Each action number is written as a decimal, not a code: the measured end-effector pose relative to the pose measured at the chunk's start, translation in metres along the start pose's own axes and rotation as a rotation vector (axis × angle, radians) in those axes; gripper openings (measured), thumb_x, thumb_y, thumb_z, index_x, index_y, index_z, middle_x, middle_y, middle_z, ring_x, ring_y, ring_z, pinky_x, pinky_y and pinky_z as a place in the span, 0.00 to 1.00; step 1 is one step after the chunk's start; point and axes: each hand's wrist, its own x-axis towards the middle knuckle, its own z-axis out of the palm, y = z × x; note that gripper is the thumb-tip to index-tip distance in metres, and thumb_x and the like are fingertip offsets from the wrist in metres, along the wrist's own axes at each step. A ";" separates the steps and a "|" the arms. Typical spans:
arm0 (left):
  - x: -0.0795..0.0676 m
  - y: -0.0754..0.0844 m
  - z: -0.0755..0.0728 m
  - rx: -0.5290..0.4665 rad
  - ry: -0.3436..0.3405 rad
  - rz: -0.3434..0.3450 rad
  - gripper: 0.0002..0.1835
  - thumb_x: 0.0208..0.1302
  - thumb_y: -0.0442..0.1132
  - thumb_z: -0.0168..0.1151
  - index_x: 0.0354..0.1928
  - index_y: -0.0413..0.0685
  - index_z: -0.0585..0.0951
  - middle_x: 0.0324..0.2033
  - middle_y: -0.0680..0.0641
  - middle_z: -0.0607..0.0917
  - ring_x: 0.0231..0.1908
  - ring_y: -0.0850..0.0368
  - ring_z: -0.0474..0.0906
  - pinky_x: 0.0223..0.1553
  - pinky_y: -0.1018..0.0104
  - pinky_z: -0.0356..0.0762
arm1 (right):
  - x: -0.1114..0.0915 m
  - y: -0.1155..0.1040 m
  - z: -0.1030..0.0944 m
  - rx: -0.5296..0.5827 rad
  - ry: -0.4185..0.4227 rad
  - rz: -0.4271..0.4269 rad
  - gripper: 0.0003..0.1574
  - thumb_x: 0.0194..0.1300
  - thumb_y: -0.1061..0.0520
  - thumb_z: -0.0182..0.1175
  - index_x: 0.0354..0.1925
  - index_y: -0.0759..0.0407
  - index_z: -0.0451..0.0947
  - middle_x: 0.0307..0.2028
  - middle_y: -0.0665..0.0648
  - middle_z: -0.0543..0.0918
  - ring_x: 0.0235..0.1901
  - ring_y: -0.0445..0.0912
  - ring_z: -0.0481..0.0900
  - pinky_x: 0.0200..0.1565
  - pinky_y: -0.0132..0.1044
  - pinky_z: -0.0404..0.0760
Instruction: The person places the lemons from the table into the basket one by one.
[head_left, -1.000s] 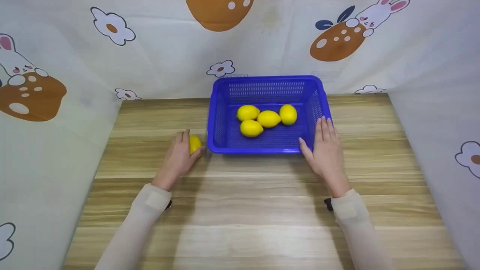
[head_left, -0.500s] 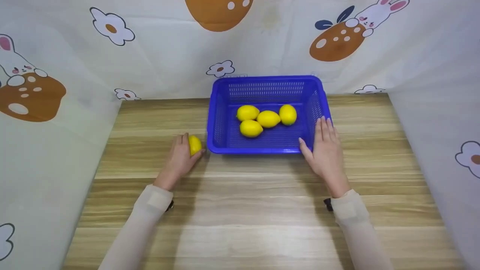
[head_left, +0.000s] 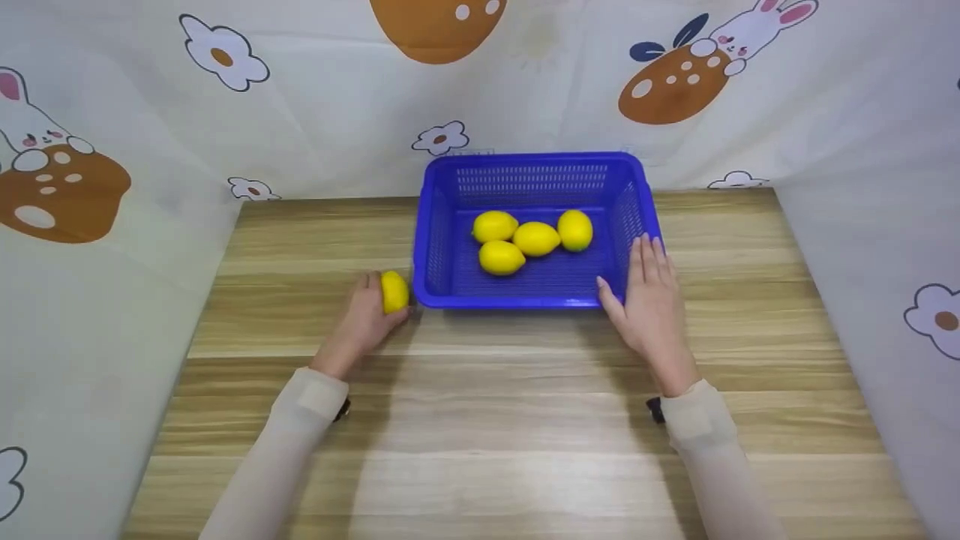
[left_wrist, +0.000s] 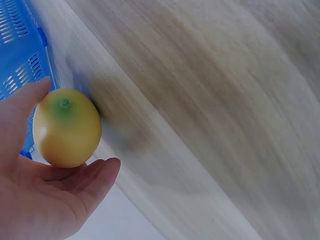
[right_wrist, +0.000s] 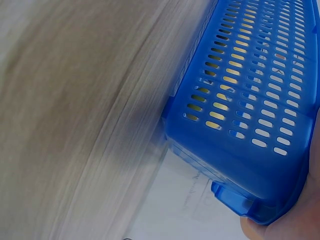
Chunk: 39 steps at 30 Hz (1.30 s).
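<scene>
My left hand [head_left: 365,316] holds a yellow lemon [head_left: 395,292] between thumb and fingers, just left of the blue basket [head_left: 510,302]. In the left wrist view the lemon [left_wrist: 67,130] shows its green stem end, with the thumb on one side and the fingers curled under the other. Whether it touches the table cannot be told. Several more lemons [head_left: 536,239] lie grouped on the basket's floor. My right hand [head_left: 655,319] rests at the basket's right front corner, fingers straight along the right rim and thumb at the front rim.
The basket stands on a wood-grain table [head_left: 510,420], close to the back wall. Pale printed sheeting [head_left: 330,112] encloses the back and both sides. In the right wrist view the basket's slotted side wall [right_wrist: 240,100] fills the right half.
My left hand has shifted slightly right and toward me with the lemon, and more of the lemon shows. My right hand and the basket have stayed in place.
</scene>
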 end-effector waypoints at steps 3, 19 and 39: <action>0.002 -0.005 0.004 -0.018 0.013 0.022 0.41 0.65 0.42 0.71 0.68 0.19 0.64 0.55 0.25 0.74 0.52 0.33 0.74 0.56 0.41 0.78 | 0.000 0.000 0.000 0.001 0.003 -0.003 0.53 0.79 0.38 0.50 0.79 0.78 0.52 0.80 0.75 0.56 0.82 0.66 0.49 0.82 0.57 0.44; 0.001 -0.002 0.009 -0.054 0.024 0.058 0.40 0.61 0.30 0.67 0.71 0.21 0.62 0.58 0.23 0.74 0.52 0.30 0.78 0.56 0.37 0.80 | -0.002 0.000 0.001 0.010 0.009 -0.002 0.53 0.79 0.39 0.51 0.79 0.78 0.51 0.80 0.76 0.56 0.82 0.65 0.49 0.83 0.55 0.42; 0.013 -0.025 0.020 -0.061 0.113 0.160 0.41 0.56 0.32 0.68 0.70 0.21 0.62 0.57 0.18 0.74 0.52 0.25 0.79 0.55 0.32 0.79 | -0.001 0.001 0.001 0.009 0.009 -0.001 0.53 0.79 0.38 0.50 0.79 0.78 0.51 0.80 0.75 0.55 0.82 0.66 0.48 0.83 0.56 0.43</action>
